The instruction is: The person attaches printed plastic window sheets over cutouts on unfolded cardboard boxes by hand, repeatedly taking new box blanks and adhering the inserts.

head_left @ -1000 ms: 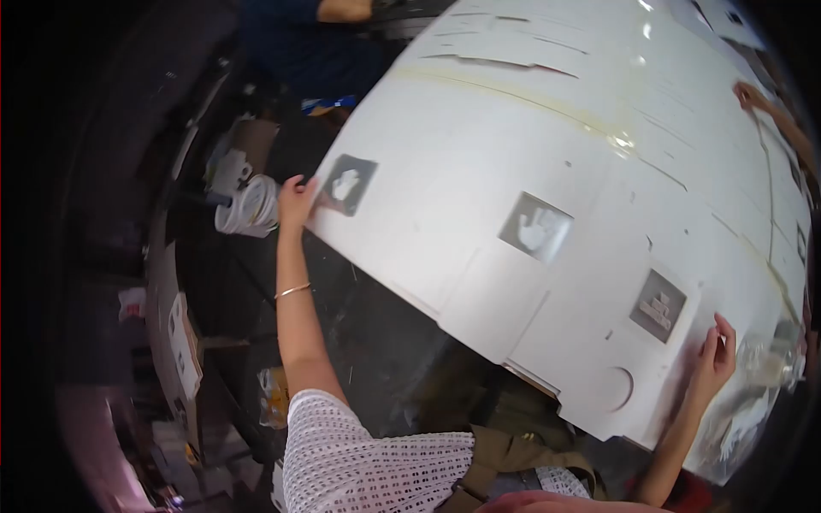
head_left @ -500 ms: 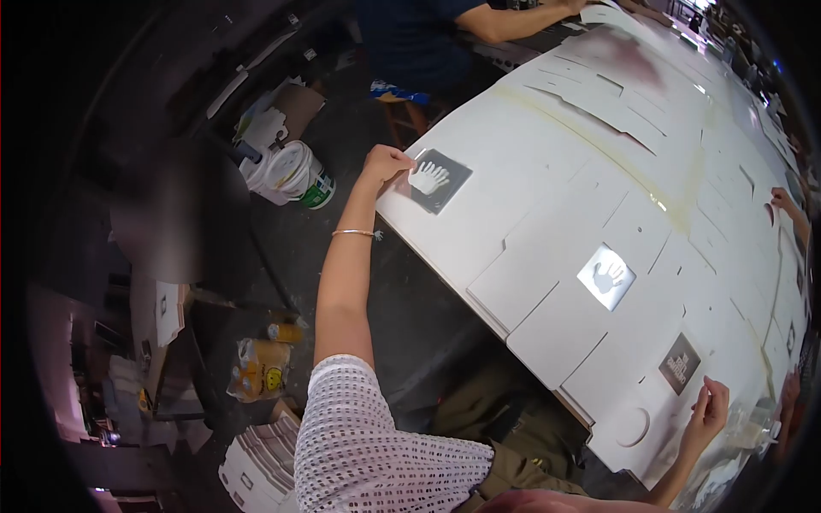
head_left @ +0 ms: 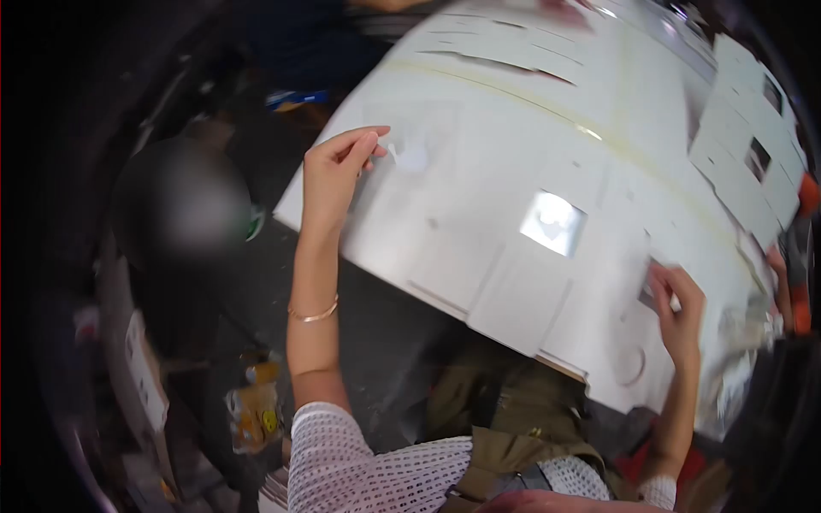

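My left hand (head_left: 342, 171) is over the far left part of the white board, thumb and forefinger pinched at the edge of a see-through sheet (head_left: 440, 128). A white hand shape (head_left: 410, 157) shows on the sheet, which is blurred. My right hand (head_left: 682, 312) is at the right, fingers bent and close together, beside a dark square card (head_left: 647, 296) that it partly covers. Whatever lies between its fingertips is hidden. Between my hands is a bright square with a hand shape (head_left: 552, 224) on the white cardboard (head_left: 462, 231).
Flat cardboard pieces with dark square windows (head_left: 718, 145) are at the far right, near another person's hand (head_left: 777, 267). Clear plastic (head_left: 740, 342) lies at the right edge. A bag with yellow items (head_left: 256, 410) is on the floor at lower left.
My view has turned and blurred. The square under my left hand looked dark and now looks pale and see-through. My right hand has moved up to the dark card. Windowed cardboard now shows at far right.
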Tool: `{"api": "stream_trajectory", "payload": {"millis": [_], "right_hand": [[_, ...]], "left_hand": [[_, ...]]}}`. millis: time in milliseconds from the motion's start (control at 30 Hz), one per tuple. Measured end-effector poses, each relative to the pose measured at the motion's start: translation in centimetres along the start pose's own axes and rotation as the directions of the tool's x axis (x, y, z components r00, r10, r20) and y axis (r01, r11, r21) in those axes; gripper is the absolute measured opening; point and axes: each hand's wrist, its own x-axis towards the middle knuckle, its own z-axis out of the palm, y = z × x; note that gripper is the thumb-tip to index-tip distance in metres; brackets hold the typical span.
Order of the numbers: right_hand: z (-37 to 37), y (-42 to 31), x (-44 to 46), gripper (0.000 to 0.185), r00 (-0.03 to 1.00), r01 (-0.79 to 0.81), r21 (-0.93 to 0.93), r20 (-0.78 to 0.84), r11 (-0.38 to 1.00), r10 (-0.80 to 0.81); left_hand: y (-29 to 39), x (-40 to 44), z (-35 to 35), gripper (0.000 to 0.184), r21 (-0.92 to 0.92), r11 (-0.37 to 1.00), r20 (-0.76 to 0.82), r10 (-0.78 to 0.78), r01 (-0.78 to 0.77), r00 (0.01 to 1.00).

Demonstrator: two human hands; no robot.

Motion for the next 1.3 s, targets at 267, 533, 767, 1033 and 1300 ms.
{"api": "stream_trajectory", "payload": {"millis": [267,533,767,1033,1300], "right_hand": [[5.0,-1.8,4.0,0.031,0.964,-0.23,0.574,0.244,0.786,0.104],[7.9,0.7,6.1,0.013,0.891,-0.447,0.62,0.243,0.645,0.383],[9.2,3.5,7.4,0.012,0.819,-0.565,0.568,0.299,0.599,0.489],[9.8,3.4,7.5,0.012,0.797,-0.595,0.538,0.297,0.597,0.526],[10.1,3.7,7.1,0.011,0.81,-0.577,0.528,0.274,0.623,0.519]], "left_hand": [[2.6,-4.5,10.9,0.019,-0.253,0.953,0.443,-0.038,0.165,0.896],[-0.5,-4.4,12.6,0.019,-0.162,0.964,0.544,-0.093,0.213,0.834],[-1.3,-4.1,10.3,0.012,0.163,0.973,0.493,0.063,-0.163,0.868],[-2.8,-5.0,10.4,0.015,0.176,0.878,0.619,0.253,-0.445,0.744],[-2.5,-4.9,10.6,0.028,0.202,0.808,0.683,0.289,-0.554,0.671]]}}
